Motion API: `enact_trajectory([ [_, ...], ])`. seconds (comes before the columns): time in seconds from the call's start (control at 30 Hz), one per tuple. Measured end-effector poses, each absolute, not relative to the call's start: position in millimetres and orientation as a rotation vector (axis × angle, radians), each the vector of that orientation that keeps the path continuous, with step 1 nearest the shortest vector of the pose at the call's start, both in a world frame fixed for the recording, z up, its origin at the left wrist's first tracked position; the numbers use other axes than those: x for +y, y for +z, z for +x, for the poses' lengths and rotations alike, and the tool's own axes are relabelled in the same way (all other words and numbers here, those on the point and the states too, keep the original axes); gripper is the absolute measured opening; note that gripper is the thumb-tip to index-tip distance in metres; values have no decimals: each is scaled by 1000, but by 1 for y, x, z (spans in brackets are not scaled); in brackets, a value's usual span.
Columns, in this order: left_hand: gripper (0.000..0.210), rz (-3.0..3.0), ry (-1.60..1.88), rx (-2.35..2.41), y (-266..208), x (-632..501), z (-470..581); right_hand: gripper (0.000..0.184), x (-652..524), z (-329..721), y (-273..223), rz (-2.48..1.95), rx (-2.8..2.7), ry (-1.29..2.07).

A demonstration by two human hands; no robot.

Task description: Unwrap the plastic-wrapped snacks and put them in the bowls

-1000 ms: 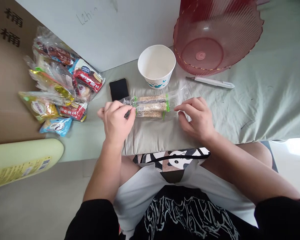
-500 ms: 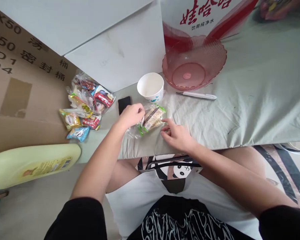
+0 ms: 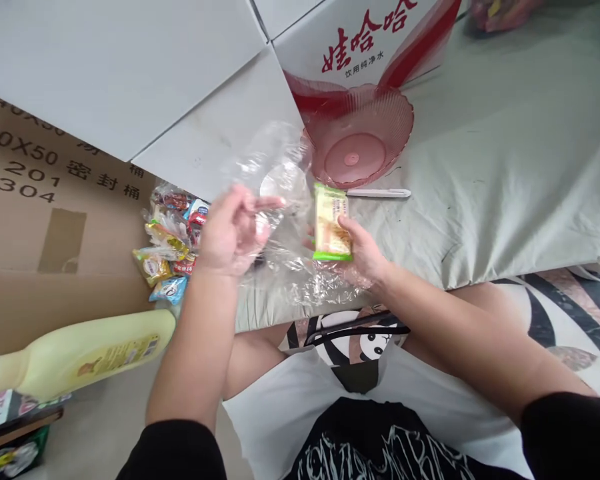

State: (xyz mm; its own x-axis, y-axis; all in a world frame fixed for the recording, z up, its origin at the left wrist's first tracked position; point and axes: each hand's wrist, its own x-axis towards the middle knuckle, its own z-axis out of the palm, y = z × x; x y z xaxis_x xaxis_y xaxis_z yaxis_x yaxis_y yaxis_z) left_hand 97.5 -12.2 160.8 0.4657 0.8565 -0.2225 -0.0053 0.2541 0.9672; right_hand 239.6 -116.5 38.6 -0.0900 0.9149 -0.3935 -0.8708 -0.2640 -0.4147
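Observation:
My right hand (image 3: 364, 252) grips a packaged snack (image 3: 331, 225) with green ends, its thumb across the front of the wrapper. A crumpled clear plastic bag (image 3: 300, 263) spreads between my hands and partly beneath the right one. My left hand (image 3: 233, 230) is raised at the bag's left side, index finger pointing right and the other fingers curled on the plastic; motion blurs it somewhat. Behind the bag, the white paper cup (image 3: 284, 183) shows only hazily. The phone by my left hand is almost wholly hidden.
A pink ribbed bowl (image 3: 363, 153) stands against a white and red carton (image 3: 360, 50). In front of it lies a white pen-like cutter (image 3: 380, 193). Several wrapped snacks (image 3: 167, 243) are piled by a brown cardboard box (image 3: 110, 233). A pale yellow bottle (image 3: 95, 350) is at left.
The snack has been lifted off the cloth and is now upright in my right hand. The clear bag has been raised and spread out, with my left hand moving left. The camera view has shifted.

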Motion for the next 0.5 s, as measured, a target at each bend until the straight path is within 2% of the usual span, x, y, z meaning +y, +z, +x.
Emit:
enact_trajectory([
  [0.13,55,1105,1131,835,199,-3,88,49,-110,257,40,-584,-46,1628],
  [0.27,53,1101,1431,857,213,10,64,47,-104,271,39,-699,-129,1448],
  [0.37,50,891,1449,765,192,21,43,48,-100,278,42,-790,-276,1304],
  [0.5,49,700,1138,999,128,24,18,41,-81,302,46,-990,-455,1053],
])
